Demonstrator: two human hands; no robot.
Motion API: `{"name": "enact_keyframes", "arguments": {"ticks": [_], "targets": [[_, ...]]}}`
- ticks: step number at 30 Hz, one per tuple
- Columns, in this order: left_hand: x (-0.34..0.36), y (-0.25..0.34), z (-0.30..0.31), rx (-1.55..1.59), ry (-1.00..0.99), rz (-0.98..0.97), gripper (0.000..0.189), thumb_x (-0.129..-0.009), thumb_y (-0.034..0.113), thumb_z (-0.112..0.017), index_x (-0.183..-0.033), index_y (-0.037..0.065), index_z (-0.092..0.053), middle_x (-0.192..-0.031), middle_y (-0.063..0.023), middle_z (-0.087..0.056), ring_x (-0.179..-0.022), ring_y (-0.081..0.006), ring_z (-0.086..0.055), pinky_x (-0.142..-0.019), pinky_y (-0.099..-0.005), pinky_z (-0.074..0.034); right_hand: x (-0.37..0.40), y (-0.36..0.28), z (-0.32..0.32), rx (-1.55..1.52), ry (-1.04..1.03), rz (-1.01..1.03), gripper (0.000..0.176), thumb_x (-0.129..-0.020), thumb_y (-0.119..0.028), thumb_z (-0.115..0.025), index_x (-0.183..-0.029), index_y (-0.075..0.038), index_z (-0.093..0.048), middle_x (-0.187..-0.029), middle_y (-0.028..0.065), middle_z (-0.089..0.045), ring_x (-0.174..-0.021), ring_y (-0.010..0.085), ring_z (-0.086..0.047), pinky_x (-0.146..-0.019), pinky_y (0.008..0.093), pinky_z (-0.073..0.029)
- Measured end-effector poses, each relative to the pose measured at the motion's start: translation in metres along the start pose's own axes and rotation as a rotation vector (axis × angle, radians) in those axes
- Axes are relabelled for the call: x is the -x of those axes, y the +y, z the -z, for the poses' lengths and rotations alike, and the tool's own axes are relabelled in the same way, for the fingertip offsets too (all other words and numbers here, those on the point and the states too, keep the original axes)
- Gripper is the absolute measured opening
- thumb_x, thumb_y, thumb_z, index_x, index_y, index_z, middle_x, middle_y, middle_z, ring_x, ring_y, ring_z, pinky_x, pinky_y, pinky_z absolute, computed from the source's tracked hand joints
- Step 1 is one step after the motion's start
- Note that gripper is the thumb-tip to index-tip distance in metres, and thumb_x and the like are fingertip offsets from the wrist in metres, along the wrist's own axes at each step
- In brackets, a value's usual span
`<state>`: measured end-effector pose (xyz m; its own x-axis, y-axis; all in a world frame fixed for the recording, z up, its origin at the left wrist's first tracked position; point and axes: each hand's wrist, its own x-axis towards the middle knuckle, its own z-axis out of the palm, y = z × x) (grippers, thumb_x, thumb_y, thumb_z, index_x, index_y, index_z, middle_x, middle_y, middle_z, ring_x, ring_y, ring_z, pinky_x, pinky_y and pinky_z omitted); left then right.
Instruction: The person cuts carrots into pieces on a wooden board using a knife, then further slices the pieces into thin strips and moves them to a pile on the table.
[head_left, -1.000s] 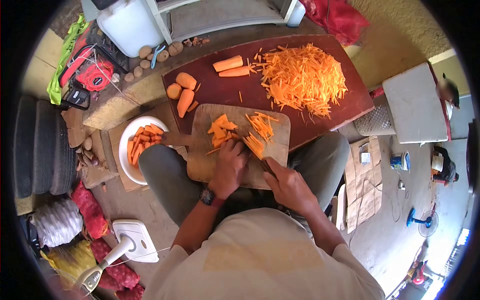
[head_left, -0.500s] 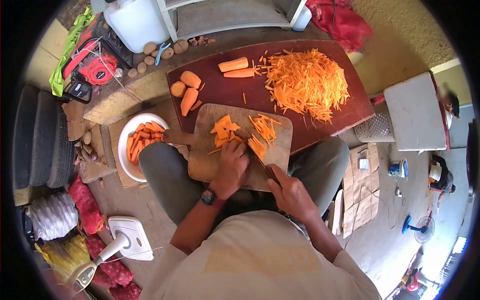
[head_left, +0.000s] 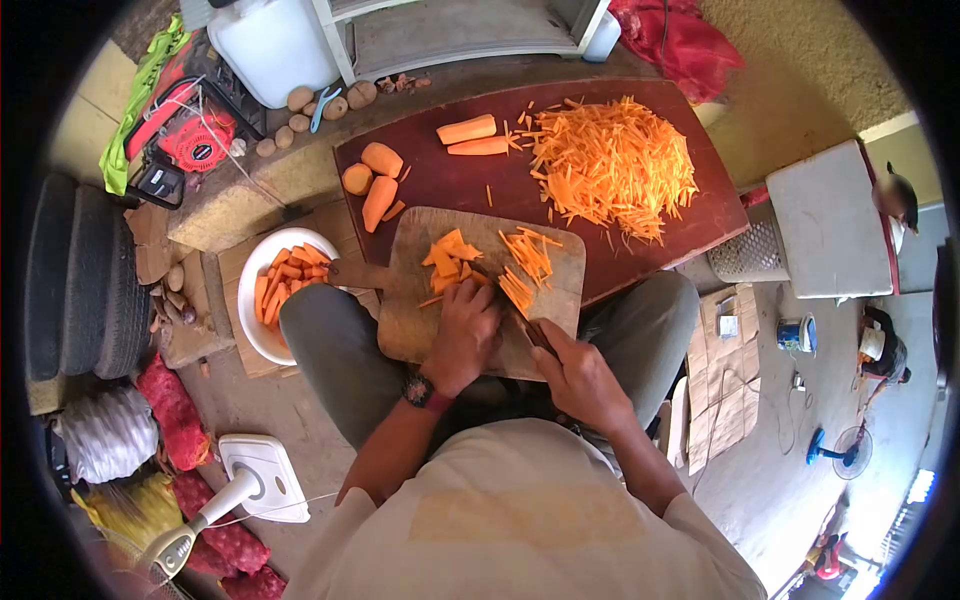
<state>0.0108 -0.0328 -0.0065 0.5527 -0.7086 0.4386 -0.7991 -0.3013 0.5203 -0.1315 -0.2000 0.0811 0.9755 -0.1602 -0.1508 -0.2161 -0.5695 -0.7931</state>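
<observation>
A wooden cutting board (head_left: 420, 330) lies across my lap, its handle pointing left. My right hand (head_left: 583, 383) grips a knife (head_left: 530, 330), whose blade rests on the board. Fingers bent, my left hand (head_left: 465, 340) presses down beside the blade; whatever lies under its fingertips is mostly hidden. Carrot slices (head_left: 449, 256) sit just beyond my left fingertips. Cut carrot sticks (head_left: 530, 257) lie to the right of the blade. On the red table (head_left: 450, 195) rest a big heap of carrot strips (head_left: 615, 170), two long carrot pieces (head_left: 467, 129) and several peeled carrots (head_left: 378, 203).
A white bowl of carrot pieces (head_left: 290, 270) stands left of my knee. Potatoes and a blue peeler (head_left: 321, 108) are on the ledge. Tires (head_left: 90, 270), red sacks (head_left: 172, 410) and a scale (head_left: 265, 477) are at the left. Two people and a fan (head_left: 850, 452) appear far right.
The knife and my right hand have shifted very slightly. At the far right, one person's head has turned or moved a little. The carrots look nearly the same.
</observation>
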Motion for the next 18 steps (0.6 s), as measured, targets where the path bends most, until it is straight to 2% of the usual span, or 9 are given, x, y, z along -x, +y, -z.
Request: {"name": "enact_keyframes", "arguments": {"ticks": [5,10,18], "targets": [[0.008,-0.003,-0.005,-0.024,0.001,-0.007,0.027,-0.078,0.005,-0.076,-0.105,0.0,-0.078,-0.114,-0.0153,-0.066,-0.115,-0.0372,-0.059,-0.1,-0.052,-0.045,0.01,0.008,-0.007,-0.007,0.065,0.06,0.037,-0.109,-0.014,-0.066,-0.142,0.001,-0.059,-0.094,0.0355,-0.073,-0.09,0.058,-0.072,-0.077,0.0602,-0.059],[0.002,-0.002,-0.003,-0.029,-0.001,-0.021,0.026,-0.076,0.007,-0.077,-0.101,0.0,-0.076,-0.115,-0.0159,-0.065,-0.117,-0.0374,-0.058,-0.1,-0.0516,-0.044,0.006,-0.002,0.001,-0.02,0.035,0.031,0.036,-0.11,-0.014,-0.066,-0.141,0.003,-0.061,-0.095,0.0372,-0.072,-0.091,0.0583,-0.072,-0.076,0.0602,-0.058],[0.003,-0.001,-0.006,-0.06,-0.004,-0.009,0.029,-0.075,0.008,-0.082,-0.102,0.002,-0.076,-0.114,-0.0153,-0.066,-0.117,-0.0367,-0.06,-0.1,-0.0507,-0.045,0.001,0.002,-0.007,0.011,0.062,0.056,0.036,-0.109,-0.014,-0.067,-0.14,0.004,-0.061,-0.096,0.0372,-0.072,-0.09,0.0578,-0.072,-0.076,0.06,-0.058]]}}
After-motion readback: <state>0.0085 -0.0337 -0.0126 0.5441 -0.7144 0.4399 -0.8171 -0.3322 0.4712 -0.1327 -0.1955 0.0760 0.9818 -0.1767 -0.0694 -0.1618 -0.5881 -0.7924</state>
